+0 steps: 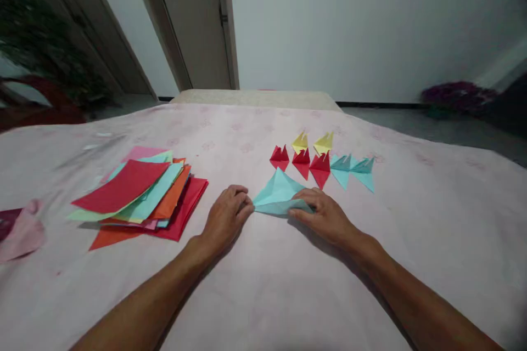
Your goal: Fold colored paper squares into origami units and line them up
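A light blue sheet of origami paper [276, 192], folded into a triangle-like shape, lies on the table between my hands. Its near edge is lifted slightly and its peak points away from me. My left hand [230, 209] has its fingers closed at the paper's left corner, pinching or pressing it. On the right side, my right hand [323, 213] grips the near flap between thumb and fingers. Just beyond the paper stand small folded paper figures: several red ones [301, 162], two yellow ones [323, 143] and two light blue ones [363, 172].
A loose pile of coloured paper [135, 192] sits to the left of my left hand. At the far left edge lies a pink cloth [25, 233]. A pale patterned tablecloth [263, 290] covers the table; a beige surface [259, 97] adjoins its far edge.
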### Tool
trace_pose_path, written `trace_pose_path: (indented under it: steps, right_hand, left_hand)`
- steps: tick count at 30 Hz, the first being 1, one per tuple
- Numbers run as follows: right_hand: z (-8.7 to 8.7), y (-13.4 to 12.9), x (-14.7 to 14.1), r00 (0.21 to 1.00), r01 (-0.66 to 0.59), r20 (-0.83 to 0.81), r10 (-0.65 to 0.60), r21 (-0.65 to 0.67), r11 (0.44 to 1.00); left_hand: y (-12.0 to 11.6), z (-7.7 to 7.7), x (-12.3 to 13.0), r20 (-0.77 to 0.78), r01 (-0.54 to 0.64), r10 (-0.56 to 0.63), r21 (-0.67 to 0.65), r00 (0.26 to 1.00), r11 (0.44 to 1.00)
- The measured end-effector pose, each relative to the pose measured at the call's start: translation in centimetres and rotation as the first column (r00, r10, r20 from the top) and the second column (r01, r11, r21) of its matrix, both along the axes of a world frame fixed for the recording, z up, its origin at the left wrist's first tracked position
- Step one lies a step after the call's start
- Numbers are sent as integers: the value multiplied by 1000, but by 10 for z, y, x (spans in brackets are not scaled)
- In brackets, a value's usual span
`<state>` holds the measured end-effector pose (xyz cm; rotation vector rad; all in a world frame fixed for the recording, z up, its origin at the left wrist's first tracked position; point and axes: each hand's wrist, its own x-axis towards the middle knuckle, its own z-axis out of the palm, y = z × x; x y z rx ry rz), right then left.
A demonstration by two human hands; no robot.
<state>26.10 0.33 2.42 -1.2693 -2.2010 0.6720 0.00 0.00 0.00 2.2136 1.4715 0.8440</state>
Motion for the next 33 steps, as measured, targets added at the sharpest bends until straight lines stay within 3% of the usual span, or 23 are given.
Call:
trace_pose_path:
  steps: [4,13,19,27,33]
  right_hand:
    - [3,-1,-1,998,-33,46,33,1,999]
    - [0,-4,1,947,229,249,-202,-85,970]
    - [0,-5,7,950,211,254,-181,-95,973]
    - [4,-14,7,918,205,349,-187,-17,979]
    - [4,-23,6,842,302,434,-320,112,947]
  left_hand:
    - [0,-1,1,-40,17,-16,30,999,999]
    - [-3,3,5,-146,9,0,64,989,998]
    - [-2,3,5,-175,11,2,74,985,997]
    - [-4,4,6,-251,0,26,102,968,995]
    - [-7,3,6,-243,-41,90,200,966,979]
